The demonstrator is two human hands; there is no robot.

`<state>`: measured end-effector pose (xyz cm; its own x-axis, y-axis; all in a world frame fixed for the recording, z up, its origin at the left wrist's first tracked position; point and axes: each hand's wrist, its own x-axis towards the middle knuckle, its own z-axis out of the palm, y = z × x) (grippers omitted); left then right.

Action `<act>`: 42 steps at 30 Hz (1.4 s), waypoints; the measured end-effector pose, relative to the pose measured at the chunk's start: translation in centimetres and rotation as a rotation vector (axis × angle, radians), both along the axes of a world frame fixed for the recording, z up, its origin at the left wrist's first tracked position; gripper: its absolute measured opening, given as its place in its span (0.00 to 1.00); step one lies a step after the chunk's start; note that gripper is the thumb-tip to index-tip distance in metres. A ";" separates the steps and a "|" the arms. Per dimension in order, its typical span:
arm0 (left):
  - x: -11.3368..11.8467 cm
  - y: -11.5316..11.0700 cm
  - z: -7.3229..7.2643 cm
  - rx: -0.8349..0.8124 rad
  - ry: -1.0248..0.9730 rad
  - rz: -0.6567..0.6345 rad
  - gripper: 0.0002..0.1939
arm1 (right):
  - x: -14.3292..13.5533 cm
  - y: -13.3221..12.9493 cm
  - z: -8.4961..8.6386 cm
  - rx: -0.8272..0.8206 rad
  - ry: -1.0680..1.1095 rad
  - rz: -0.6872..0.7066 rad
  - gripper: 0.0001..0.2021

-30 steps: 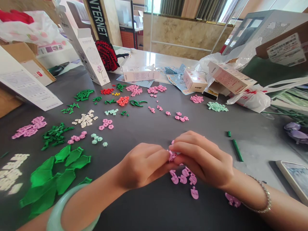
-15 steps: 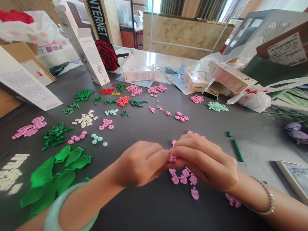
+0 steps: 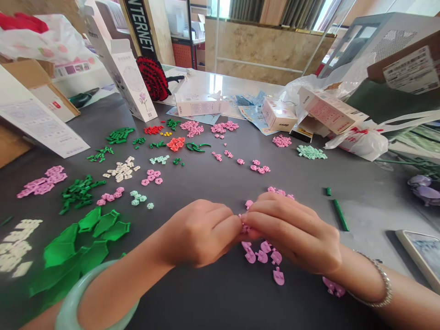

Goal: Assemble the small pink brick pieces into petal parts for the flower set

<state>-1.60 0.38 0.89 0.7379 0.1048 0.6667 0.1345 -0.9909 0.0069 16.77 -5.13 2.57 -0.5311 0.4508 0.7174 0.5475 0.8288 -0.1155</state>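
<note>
Both hands meet over the dark table, pinching a small pink piece between their fingertips. My left hand grips it from the left, with the fingers curled. From the right, my right hand closes on the same piece and hides part of it. Just below the fingers lie several loose pink petal pieces. More pink pieces sit behind the right hand. Another pink cluster is partly hidden under the right wrist.
Green leaf pieces lie near the left forearm. Sorted small parts, such as white ones, spread across the table. A green stick and a phone are at the right. Boxes stand at the back.
The hands stay together on the pink piece and have shifted only slightly. The left forearm with its bangle has moved a little to the left.
</note>
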 end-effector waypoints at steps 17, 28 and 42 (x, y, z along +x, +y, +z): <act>0.4 -0.2 -0.2 -0.174 -0.017 -0.047 0.20 | -0.1 0.3 -0.3 -0.207 0.146 0.023 0.06; 0.6 -0.5 -0.7 -0.995 -0.460 0.021 0.18 | 0.1 1.1 -0.7 -0.377 -0.015 -0.117 0.09; 1.1 -0.4 -0.9 -0.915 -0.537 0.122 0.20 | -1.9 0.1 -2.8 -0.308 -0.618 0.132 0.12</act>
